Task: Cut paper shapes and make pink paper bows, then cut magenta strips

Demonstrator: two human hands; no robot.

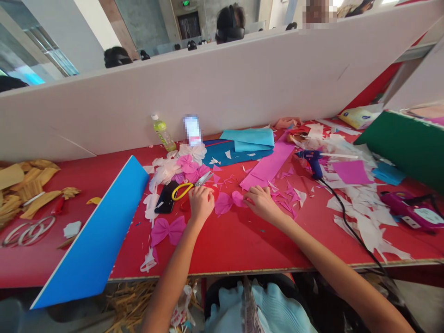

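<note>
A crinkled pink tissue-paper bow (225, 203) lies on the red tabletop (229, 249) between the curled left hand (201, 203), whose grip cannot be made out, and the spread right hand (263, 204), its fingertips (247, 196) pressing the bow's edge, near yellow-handled steel scissors (183, 190) and a plastic bottle (163, 135) with an unreadable label.

Pixelated object (192, 131) stands unreadable against the partition (222, 101). Green board (398, 148) and tan paper strips (21, 189) run out of frame.
</note>
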